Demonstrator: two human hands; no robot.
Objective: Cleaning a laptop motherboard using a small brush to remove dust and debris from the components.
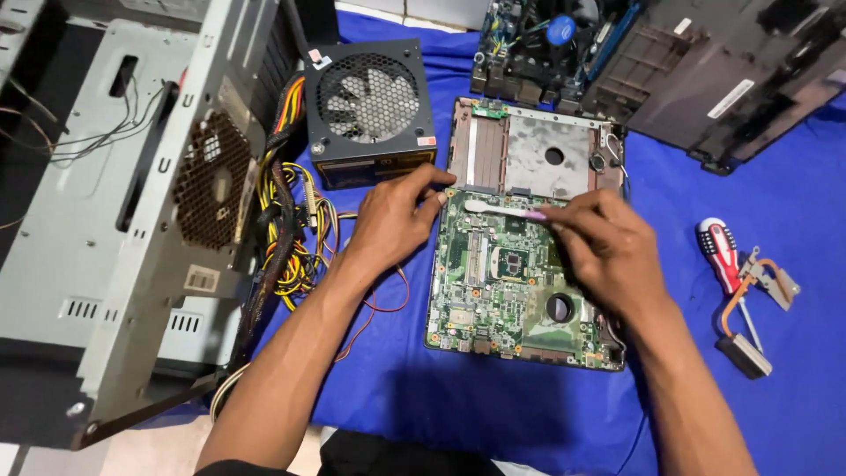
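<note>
Green laptop circuit board [502, 282] lies flat on the blue cloth [423, 388], steadied at its top edge by the left hand's [392, 220] spread fingers while the right hand [604, 251] pinches a slim white-and-pink tool [504, 210] across it.

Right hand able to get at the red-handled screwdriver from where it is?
Probably yes. The right hand holds a white tool over the green circuit board; the screwdriver lies just to its right on bare blue cloth, nothing between. It would need to free its fingers first.
</note>
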